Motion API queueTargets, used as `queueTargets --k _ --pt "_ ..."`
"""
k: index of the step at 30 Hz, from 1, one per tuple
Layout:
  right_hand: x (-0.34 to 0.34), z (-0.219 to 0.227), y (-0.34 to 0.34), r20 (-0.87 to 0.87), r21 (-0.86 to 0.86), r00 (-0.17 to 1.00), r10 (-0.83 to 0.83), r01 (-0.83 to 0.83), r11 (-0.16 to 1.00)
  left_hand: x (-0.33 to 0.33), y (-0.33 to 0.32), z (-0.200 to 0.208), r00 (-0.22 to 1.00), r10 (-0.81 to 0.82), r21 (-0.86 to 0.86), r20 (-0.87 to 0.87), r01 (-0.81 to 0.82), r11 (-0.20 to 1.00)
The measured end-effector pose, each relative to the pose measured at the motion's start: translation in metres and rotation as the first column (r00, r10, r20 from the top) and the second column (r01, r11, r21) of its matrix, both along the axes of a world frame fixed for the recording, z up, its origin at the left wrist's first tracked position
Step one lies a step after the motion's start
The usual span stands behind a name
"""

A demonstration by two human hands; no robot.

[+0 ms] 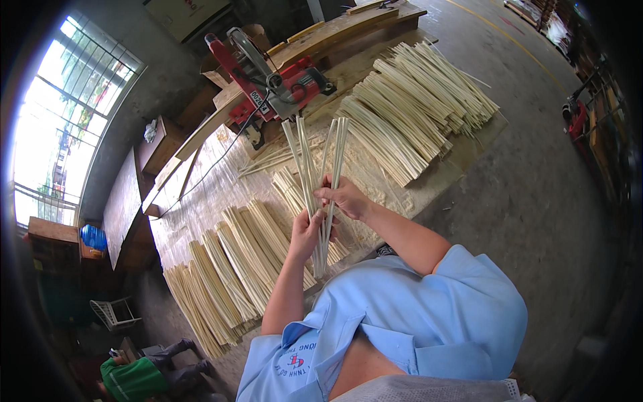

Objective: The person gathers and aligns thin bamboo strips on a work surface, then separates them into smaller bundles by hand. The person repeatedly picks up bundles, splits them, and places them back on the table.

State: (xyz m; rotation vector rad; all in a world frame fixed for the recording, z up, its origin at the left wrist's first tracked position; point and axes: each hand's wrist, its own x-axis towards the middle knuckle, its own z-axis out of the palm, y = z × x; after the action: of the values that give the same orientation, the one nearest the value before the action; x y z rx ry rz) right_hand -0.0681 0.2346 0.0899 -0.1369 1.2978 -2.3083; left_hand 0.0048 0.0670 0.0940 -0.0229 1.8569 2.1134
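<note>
My left hand (307, 232) is closed round a loose bunch of thin pale wooden sticks (305, 154), held nearly upright over the table's near edge. Higher on the same sticks, my right hand (343, 195) grips a few of them between thumb and fingers. Above the hands the sticks fan apart into two groups; below, they come together near my shirt. Just behind my left hand lies a small bundle of sticks (288, 189) on the table. Where the hands overlap, some fingers are hidden.
Stick bundles (234, 258) line the table's left side; more bundles (415, 100) lie at right. A red mitre saw (274, 94) stands at the back by a long wooden board (207, 127). Sawdust covers the tabletop (194, 208). A person in green (134, 378) is at lower left.
</note>
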Motion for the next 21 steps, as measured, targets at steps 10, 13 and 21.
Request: queueTargets --k 10,13,21 --pt "-0.002 -0.015 -0.012 0.185 -0.201 0.976 -0.119 0.156 0.967 -0.006 0.000 0.000 0.993 0.120 -0.104 -0.013 -0.120 0.987" --pt "-0.001 -0.013 -0.015 0.211 -0.173 0.974 -0.077 0.115 0.978 -0.005 -0.004 -0.003 0.991 0.136 -0.084 -0.009 -0.136 0.987" --pt "-0.003 -0.007 -0.015 0.236 0.001 0.968 -0.080 0.082 0.997 -0.008 -0.009 -0.012 0.997 0.021 -0.156 -0.070 -0.032 0.987"
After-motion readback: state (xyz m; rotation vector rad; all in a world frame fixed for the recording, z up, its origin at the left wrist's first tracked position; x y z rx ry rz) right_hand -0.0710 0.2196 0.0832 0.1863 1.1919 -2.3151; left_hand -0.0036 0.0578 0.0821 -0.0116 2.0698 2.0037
